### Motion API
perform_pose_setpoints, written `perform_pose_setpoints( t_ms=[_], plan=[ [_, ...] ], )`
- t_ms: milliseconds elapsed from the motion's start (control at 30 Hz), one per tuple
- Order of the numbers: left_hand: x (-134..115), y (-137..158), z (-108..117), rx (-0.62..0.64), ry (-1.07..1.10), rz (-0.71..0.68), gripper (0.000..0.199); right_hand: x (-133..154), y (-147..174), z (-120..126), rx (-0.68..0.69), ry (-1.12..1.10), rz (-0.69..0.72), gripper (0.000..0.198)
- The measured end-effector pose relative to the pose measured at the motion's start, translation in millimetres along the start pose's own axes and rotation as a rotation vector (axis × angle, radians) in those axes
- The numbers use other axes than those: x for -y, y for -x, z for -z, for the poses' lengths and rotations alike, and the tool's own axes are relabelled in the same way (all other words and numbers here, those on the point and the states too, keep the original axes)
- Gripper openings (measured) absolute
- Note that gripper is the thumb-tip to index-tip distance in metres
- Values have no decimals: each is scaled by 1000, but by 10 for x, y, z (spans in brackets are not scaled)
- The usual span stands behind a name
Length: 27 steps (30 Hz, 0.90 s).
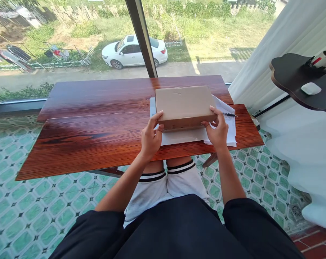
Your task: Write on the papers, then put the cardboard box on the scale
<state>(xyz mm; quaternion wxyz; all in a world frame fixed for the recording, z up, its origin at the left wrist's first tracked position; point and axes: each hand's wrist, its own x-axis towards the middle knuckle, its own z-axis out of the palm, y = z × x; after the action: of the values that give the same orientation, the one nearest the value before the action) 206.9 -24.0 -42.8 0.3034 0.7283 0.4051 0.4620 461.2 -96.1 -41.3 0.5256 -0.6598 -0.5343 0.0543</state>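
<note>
A closed brown cardboard box (184, 104) is held level between my two hands, over the right half of the wooden table. My left hand (152, 136) pinches its near left corner, fingers above and thumb at the lower edge. At the near right corner, my right hand (217, 129) grips it in the same way. Beneath the box lies a flat, pale grey-white item (179, 137), mostly hidden, so I cannot tell what it is. White papers (230, 131) with writing stick out on the right, with a black pen (229, 114) on them.
The reddish-brown table (98, 138) stands before a large window, with my knees under its near edge. At the right, a dark wavy-edged shelf (295, 77) carries a white rounded object (311, 88) and a cup-like holder (323, 60). White curtains (289, 144) hang beside it.
</note>
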Motion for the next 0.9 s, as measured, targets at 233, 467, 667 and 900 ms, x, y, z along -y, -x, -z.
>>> perform_pose_setpoints(
  t_ms=[233, 467, 667, 900],
  plan=[
    [7, 12, -9, -8, -20, -32, 43, -32, 18, -15, -10, 31, 42, 53],
    [53, 27, -43, -25, -18, -56, 42, -44, 26, -15, -7, 29, 27, 55],
    [35, 33, -44, -18, -15, -38, 42, -37, 36, -5, 0, 7, 8, 54],
    [-2, 40, -20, 9, -23, -26, 42, -13, 48, 15, 9, 24, -3, 56]
  ],
)
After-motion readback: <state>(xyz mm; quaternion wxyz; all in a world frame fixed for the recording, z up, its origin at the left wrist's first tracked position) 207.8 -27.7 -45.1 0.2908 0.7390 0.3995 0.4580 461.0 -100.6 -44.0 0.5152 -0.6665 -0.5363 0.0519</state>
